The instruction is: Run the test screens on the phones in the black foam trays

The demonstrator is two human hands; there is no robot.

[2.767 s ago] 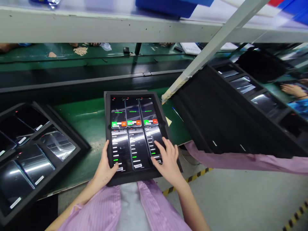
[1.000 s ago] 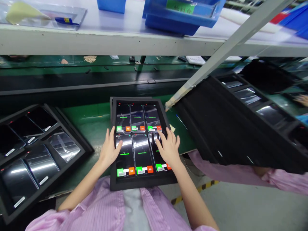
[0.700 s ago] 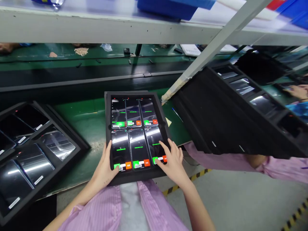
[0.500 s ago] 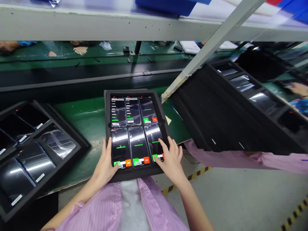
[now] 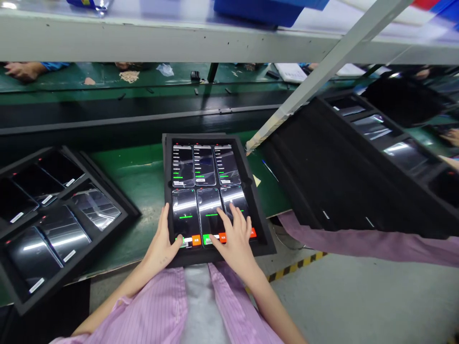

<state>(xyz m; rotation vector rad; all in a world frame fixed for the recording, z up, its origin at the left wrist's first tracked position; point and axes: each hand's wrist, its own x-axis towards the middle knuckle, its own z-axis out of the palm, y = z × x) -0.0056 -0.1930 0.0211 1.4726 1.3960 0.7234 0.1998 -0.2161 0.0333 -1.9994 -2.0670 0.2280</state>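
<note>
Six lit phones (image 5: 204,162) fill a black tray (image 5: 195,258). The open left hand (image 5: 160,244) meets its left edge; the right hand (image 5: 234,241), fingers spread, hovers over its near row, contact unclear.

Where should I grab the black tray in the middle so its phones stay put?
Probably by the side rims of the black tray, one hand from the left, one from the right, holding it level. It's wide and flat, and the six phones lie screen-up inside, so the rims seem safest.
</note>
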